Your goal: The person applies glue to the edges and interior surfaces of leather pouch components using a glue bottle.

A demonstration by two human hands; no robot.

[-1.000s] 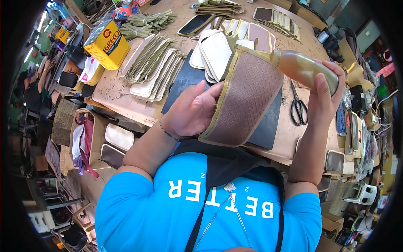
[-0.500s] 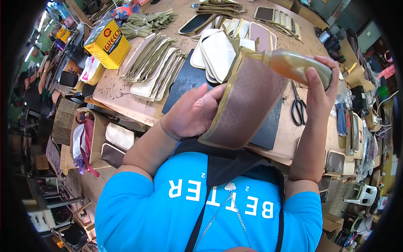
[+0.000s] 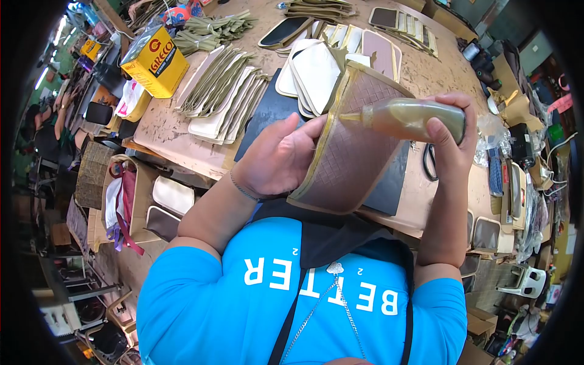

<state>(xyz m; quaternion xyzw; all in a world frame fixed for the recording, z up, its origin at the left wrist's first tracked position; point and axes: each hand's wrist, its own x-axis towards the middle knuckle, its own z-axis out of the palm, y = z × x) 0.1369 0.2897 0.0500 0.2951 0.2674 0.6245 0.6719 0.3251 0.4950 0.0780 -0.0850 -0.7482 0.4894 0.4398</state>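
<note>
A brown panel with a woven pattern (image 3: 353, 158) and a yellowish strip along its left edge is held up, tilted, above the table's front edge. My left hand (image 3: 277, 155) supports it at that edge, its fingers partly hidden behind the panel. Wrapped round a translucent squeeze bottle (image 3: 410, 118) of amber liquid, my right hand (image 3: 453, 125) keeps it nearly level. The bottle's narrow nozzle points left and lies at or just over the strip on the upper left edge; contact cannot be made out.
Behind the panel are cream panels (image 3: 313, 76) on a dark board (image 3: 258, 118). Stacked strip-edged pieces (image 3: 222, 100) and a yellow can (image 3: 155, 64) stand to the left. Black scissors (image 3: 429, 163) lie partly hidden at right. A box with ribbons (image 3: 146, 207) sits below left.
My right hand has brought the bottle left and down, so its nozzle moved from the panel's top corner down along the left edge. The panel and my left hand have hardly moved.
</note>
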